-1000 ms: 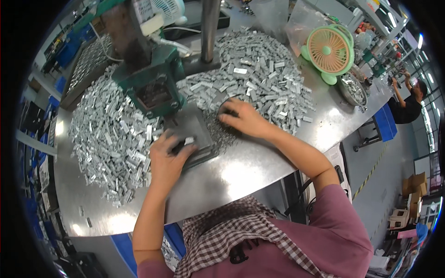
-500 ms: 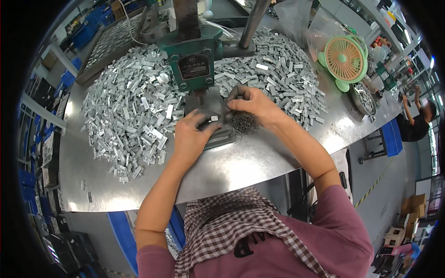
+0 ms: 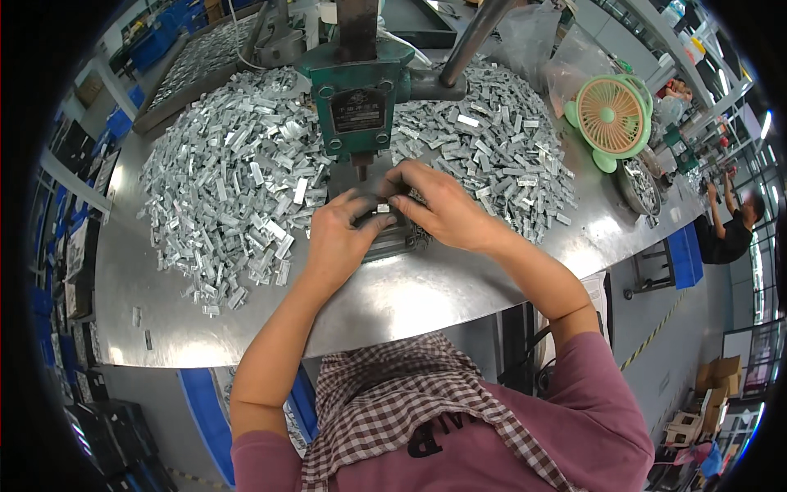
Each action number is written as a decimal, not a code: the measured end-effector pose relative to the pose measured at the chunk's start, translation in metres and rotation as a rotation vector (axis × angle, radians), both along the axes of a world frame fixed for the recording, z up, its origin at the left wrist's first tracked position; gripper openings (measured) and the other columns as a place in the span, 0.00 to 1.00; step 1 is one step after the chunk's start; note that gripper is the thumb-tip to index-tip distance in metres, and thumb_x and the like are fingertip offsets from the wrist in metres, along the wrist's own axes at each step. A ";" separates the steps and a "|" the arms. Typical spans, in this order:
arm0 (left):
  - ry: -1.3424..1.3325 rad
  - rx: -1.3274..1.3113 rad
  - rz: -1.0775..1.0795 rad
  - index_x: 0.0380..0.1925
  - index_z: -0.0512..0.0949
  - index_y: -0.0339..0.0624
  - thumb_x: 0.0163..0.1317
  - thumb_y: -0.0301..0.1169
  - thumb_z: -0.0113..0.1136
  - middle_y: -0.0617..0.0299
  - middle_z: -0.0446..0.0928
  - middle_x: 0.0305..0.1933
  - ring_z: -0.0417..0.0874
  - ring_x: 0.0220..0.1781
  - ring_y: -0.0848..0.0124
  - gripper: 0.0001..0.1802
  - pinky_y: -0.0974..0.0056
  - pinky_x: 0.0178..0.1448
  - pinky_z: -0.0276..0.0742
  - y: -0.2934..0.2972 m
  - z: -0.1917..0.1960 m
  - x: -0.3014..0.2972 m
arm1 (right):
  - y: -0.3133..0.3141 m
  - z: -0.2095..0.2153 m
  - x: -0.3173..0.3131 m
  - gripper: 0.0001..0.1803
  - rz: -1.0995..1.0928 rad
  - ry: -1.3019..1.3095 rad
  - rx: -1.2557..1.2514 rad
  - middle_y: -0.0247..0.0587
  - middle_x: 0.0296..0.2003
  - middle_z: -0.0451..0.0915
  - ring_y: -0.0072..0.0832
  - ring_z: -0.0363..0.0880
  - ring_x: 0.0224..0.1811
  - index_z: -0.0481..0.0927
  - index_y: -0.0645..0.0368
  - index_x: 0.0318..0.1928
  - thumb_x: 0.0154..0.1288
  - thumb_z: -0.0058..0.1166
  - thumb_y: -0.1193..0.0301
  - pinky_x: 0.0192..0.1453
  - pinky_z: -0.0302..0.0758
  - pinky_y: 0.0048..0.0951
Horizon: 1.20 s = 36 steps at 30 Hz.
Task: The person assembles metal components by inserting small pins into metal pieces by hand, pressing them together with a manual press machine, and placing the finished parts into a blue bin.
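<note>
Silvery little metal clip is sitting under the green press; left hand and right hand fingers are pinching it together, their fingertips hiding its shape.

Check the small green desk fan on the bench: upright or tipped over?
Upright. The green fan stands on its base on the metal bench, its round grille facing the person. Whether its blades are spinning cannot be told.

One press; one fan; two hands
</note>
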<state>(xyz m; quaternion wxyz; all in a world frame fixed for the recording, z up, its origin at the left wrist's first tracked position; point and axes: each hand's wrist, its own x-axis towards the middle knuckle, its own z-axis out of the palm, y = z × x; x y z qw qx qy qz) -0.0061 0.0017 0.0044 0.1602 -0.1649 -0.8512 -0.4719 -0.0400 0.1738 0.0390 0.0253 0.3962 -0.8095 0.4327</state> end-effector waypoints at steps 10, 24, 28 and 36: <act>-0.047 0.007 0.011 0.29 0.80 0.35 0.44 0.32 0.66 0.56 0.78 0.34 0.78 0.33 0.59 0.13 0.62 0.37 0.71 0.000 -0.001 -0.005 | 0.000 0.008 -0.011 0.11 0.078 0.149 0.155 0.46 0.36 0.74 0.40 0.74 0.39 0.69 0.64 0.40 0.56 0.50 0.76 0.42 0.71 0.33; -0.024 -0.023 0.020 0.28 0.79 0.34 0.44 0.32 0.65 0.53 0.77 0.31 0.78 0.30 0.58 0.13 0.62 0.34 0.71 0.000 0.001 -0.004 | -0.001 0.009 -0.010 0.10 0.101 0.211 0.140 0.45 0.32 0.72 0.42 0.73 0.38 0.68 0.60 0.37 0.53 0.49 0.77 0.39 0.70 0.37; 0.014 -0.026 0.014 0.28 0.79 0.34 0.43 0.31 0.66 0.53 0.77 0.31 0.78 0.30 0.58 0.13 0.62 0.34 0.71 -0.001 -0.003 -0.008 | 0.006 -0.011 -0.003 0.16 0.047 0.557 0.248 0.41 0.35 0.74 0.38 0.73 0.41 0.72 0.59 0.38 0.45 0.50 0.79 0.42 0.71 0.35; 0.038 -0.087 0.245 0.30 0.80 0.34 0.45 0.35 0.67 0.50 0.78 0.27 0.77 0.25 0.63 0.16 0.64 0.32 0.71 -0.008 -0.006 -0.013 | 0.029 0.058 -0.002 0.23 -0.324 0.424 -0.489 0.48 0.50 0.72 0.36 0.70 0.53 0.68 0.65 0.50 0.56 0.55 0.68 0.58 0.64 0.33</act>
